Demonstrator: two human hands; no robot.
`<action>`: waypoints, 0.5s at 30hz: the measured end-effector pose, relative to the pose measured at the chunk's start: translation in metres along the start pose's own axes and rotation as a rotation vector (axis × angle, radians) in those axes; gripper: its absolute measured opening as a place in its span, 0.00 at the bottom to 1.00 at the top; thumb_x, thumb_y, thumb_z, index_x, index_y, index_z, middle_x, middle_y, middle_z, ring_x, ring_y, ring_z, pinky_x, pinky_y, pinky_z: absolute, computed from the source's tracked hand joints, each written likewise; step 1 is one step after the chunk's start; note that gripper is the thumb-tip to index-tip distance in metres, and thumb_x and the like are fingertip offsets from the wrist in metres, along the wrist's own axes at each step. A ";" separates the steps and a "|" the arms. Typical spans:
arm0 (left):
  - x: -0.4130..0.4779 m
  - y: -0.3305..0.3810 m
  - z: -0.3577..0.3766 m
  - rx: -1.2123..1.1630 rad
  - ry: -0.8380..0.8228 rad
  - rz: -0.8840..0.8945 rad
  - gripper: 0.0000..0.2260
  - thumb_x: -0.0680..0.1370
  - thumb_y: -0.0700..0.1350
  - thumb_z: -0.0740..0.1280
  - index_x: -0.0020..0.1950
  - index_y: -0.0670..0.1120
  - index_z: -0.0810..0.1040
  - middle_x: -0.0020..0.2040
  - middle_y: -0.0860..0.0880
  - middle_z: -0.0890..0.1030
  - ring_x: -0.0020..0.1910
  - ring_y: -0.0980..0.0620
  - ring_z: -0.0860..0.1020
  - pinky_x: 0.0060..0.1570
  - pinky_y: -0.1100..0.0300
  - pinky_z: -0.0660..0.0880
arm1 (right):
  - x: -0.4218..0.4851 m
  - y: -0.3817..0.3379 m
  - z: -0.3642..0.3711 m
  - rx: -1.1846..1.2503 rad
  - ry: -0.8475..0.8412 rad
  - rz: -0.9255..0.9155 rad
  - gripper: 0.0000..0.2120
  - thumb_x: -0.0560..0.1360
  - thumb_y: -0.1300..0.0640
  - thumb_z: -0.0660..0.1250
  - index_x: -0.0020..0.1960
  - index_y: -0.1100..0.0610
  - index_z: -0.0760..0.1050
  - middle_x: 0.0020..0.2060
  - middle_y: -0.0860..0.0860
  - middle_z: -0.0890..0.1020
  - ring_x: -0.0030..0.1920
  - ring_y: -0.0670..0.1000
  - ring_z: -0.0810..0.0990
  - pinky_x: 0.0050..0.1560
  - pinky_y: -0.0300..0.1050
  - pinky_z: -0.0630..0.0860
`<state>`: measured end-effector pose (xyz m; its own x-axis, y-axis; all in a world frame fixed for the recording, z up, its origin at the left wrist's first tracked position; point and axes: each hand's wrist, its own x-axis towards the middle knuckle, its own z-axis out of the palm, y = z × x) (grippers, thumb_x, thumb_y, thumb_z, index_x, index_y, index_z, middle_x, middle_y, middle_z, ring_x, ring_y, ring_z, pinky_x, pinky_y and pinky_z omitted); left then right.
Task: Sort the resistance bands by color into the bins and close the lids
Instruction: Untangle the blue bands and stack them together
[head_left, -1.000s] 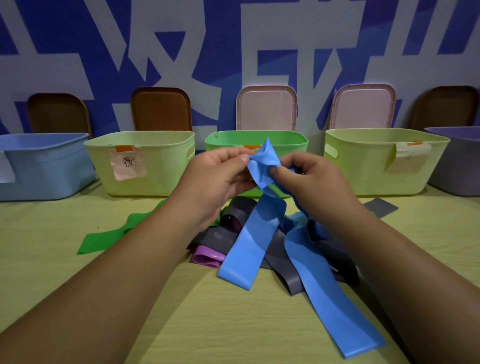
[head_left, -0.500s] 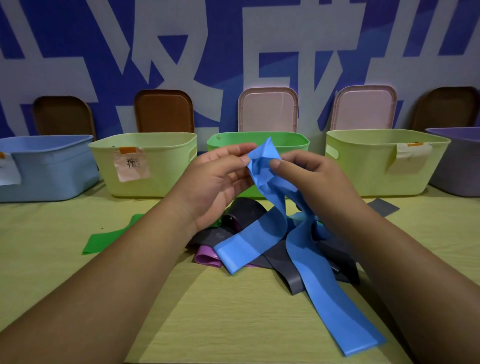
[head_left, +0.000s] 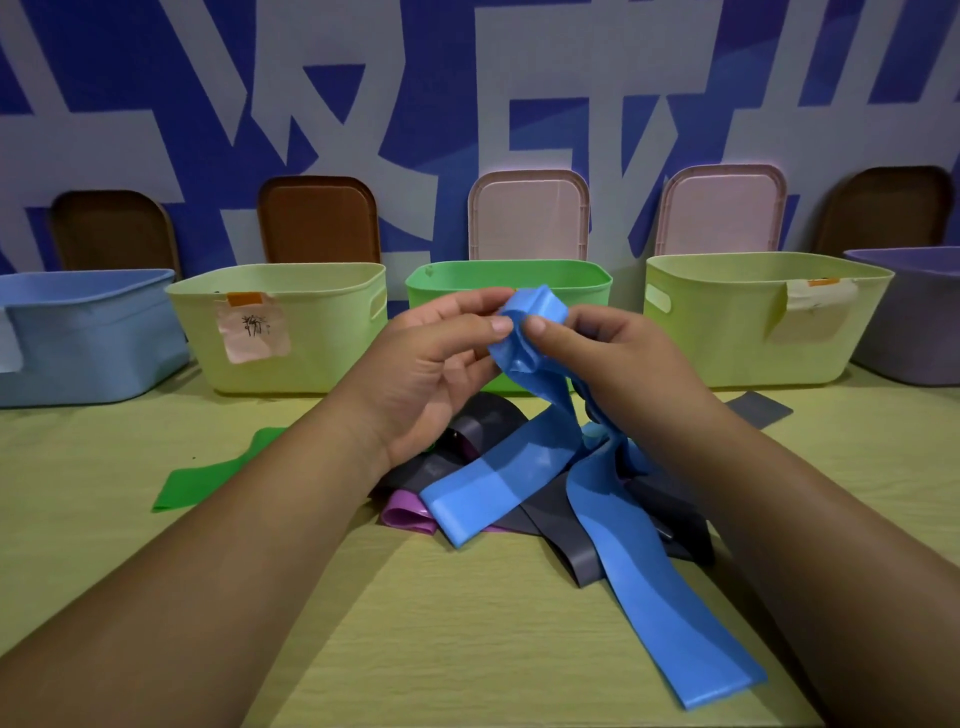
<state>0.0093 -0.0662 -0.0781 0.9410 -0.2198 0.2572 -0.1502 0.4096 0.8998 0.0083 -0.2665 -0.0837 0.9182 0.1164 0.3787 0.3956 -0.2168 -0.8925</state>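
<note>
We are pinching the bunched top of the blue band (head_left: 532, 317) between thumbs and forefingers, left hand (head_left: 431, 374) and right hand (head_left: 618, 364) both clamped on it, held up in front of the green bin (head_left: 509, 273). Its two tails are hanging down and lying over the pile: grey band (head_left: 569, 540), purple band (head_left: 405, 512), green band (head_left: 208, 478). We are judging the step as untangling and folding before the drop. We are wanting to lift higher and gather the long near-right tail first, otherwise it is likely dragging the greys along. The blue bin (head_left: 88, 332) is sitting far left, well apart, open on top, so the carry is crossing over the yellow bin (head_left: 280, 327). Room: bare table (head_left: 441, 649) is lying near and left of the pile; bin rims are standing close behind the hands, so we are keeping clear of them
</note>
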 end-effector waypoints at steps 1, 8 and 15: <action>0.000 0.001 0.000 -0.031 -0.005 -0.007 0.18 0.82 0.35 0.68 0.72 0.34 0.76 0.69 0.34 0.81 0.69 0.40 0.81 0.69 0.51 0.79 | 0.001 0.001 0.000 -0.009 0.001 -0.004 0.20 0.81 0.45 0.74 0.49 0.64 0.82 0.25 0.44 0.73 0.23 0.42 0.68 0.26 0.33 0.64; 0.005 -0.001 -0.003 0.075 0.089 -0.012 0.16 0.83 0.34 0.67 0.71 0.36 0.78 0.66 0.37 0.84 0.63 0.40 0.83 0.68 0.49 0.79 | 0.004 0.005 -0.001 0.050 -0.019 0.011 0.18 0.79 0.48 0.77 0.48 0.63 0.80 0.32 0.54 0.75 0.26 0.47 0.65 0.30 0.42 0.63; 0.001 0.009 -0.006 0.098 0.116 -0.031 0.14 0.82 0.34 0.68 0.66 0.43 0.80 0.59 0.41 0.87 0.57 0.41 0.85 0.57 0.49 0.84 | 0.005 0.005 -0.004 0.155 -0.058 0.001 0.19 0.80 0.51 0.75 0.51 0.68 0.76 0.33 0.58 0.68 0.29 0.52 0.63 0.31 0.47 0.60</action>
<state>0.0104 -0.0570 -0.0717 0.9735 -0.1250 0.1913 -0.1440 0.3142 0.9384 0.0145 -0.2705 -0.0853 0.9139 0.1733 0.3670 0.3825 -0.0655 -0.9216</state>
